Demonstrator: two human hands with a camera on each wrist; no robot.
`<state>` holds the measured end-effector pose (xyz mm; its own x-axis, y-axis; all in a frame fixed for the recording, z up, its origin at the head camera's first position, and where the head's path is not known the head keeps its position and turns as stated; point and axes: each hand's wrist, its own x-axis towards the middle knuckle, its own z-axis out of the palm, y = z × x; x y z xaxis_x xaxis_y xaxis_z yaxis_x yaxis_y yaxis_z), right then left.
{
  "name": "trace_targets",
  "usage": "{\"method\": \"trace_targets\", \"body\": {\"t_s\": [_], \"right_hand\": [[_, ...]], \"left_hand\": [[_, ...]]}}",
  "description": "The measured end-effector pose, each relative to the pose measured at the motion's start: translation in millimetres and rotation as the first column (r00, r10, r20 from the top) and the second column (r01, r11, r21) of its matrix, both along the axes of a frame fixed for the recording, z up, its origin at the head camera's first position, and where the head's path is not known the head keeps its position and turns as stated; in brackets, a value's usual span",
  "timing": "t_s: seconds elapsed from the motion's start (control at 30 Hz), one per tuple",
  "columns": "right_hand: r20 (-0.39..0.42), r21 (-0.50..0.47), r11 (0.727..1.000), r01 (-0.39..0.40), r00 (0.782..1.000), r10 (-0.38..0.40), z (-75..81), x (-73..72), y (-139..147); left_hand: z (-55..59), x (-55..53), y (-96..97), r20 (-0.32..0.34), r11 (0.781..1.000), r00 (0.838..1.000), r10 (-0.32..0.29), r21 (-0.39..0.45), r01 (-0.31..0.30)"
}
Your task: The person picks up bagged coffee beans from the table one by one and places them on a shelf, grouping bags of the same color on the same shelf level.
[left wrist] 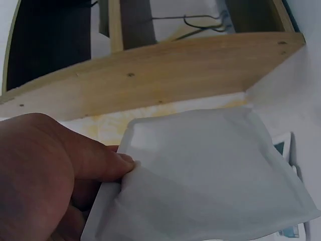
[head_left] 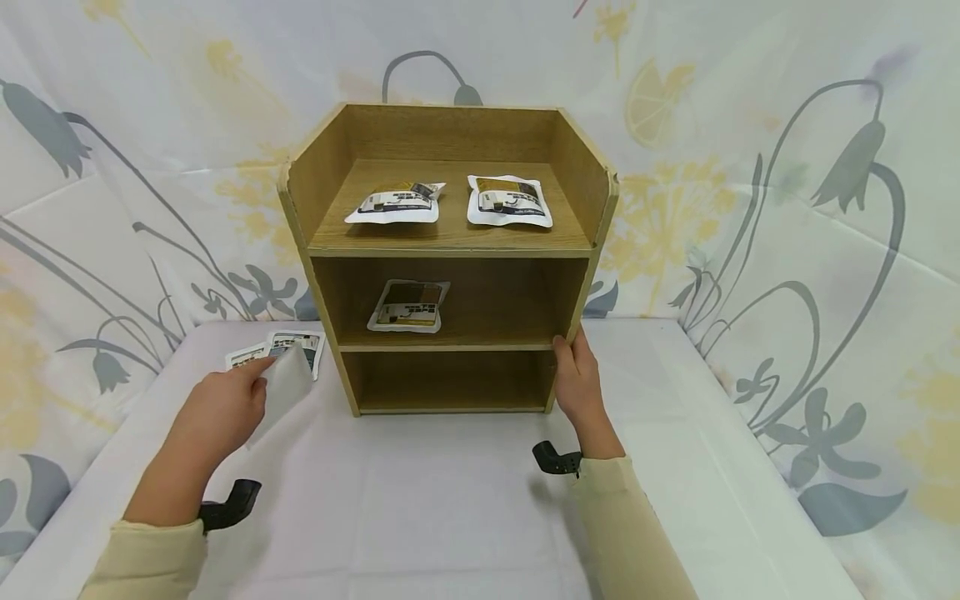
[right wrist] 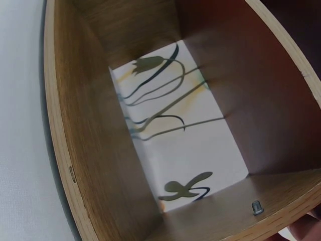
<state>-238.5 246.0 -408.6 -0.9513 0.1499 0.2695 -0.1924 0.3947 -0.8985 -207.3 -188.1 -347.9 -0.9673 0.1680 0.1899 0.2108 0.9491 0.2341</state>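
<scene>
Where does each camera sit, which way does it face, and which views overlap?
Head: on the head, facing forward and down at the wooden shelf; left hand, right hand and sleeves show.
Left wrist: on that wrist, facing the white pouch beside the shelf; left hand shows.
Right wrist: on that wrist, facing into a compartment; only fingers show, lower right corner.
Shared: head and left wrist both show the left hand and pouch.

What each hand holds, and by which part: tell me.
The left hand pinches a white pouch by one edge; the right hand grips the wooden shelf unit by its right side.
</scene>
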Motion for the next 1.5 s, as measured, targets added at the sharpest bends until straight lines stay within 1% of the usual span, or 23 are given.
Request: {"method": "trace_targets", "body": {"t_s": [0.1, 0.2, 0.37, 0.5, 0.67, 0.93, 1.03, 1.17, 1.3, 1.5], "right_hand": [[-0.003, 0.002, 1.000, 0.002, 1.000, -0.002, -0.2, 0.1, 0], [-0.011, -0.001, 1.000, 0.002, 1.000, -0.002, 0.2, -0.1, 0], [-0.023, -0.004, 1.000, -0.002, 1.000, 0.001, 1.4, -0.4, 0], [-0.013, -0.003, 1.000, -0.007, 1.000, 0.007, 1.9, 0.0, 0], [-0.022, -0.005, 1.000, 0.003, 1.000, -0.003, 1.1, 0.0, 0], [-0.022, -0.004, 1.000, 0.008, 1.000, -0.008, -1.1, -2.2, -1], [-0.020, -0.007, 1.000, 0.003, 1.000, -0.003, -1.3, -2.3, 0], [-0.022, -0.005, 1.000, 0.002, 1.000, -0.002, -1.2, -1.7, 0], [-0.029, 0.002, 1.000, 0.009, 1.000, -0.009, -1.2, -1.0, -1], [-0.030, 0.001, 1.000, 0.004, 1.000, -0.004, -2.5, -0.8, -1]], "left_hand": [[3.2, 2.7, 5.5, 0.006, 1.000, 1.000, -0.015, -0.016, 0.015], [6.6, 5.5, 9.5, -0.006, 0.999, 0.999, -0.035, -0.024, 0.035], [13.0, 10.0, 14.2, -0.007, 0.996, 0.997, -0.083, -0.017, 0.083], [18.8, 15.3, 21.0, -0.018, 0.994, 0.994, -0.109, -0.013, 0.109], [25.3, 20.4, 30.2, -0.034, 0.992, 0.992, -0.123, -0.016, 0.122], [32.5, 24.8, 40.1, -0.056, 0.990, 0.989, -0.139, 0.009, 0.139], [36.1, 26.1, 43.9, -0.083, 0.988, 0.984, -0.155, 0.016, 0.156], [41.5, 27.2, 50.3, -0.104, 0.982, 0.977, -0.184, 0.024, 0.188], [48.3, 27.3, 57.9, -0.107, 0.976, 0.972, -0.210, 0.039, 0.215], [55.8, 25.7, 67.0, -0.165, 0.968, 0.958, -0.235, 0.052, 0.247]]}}
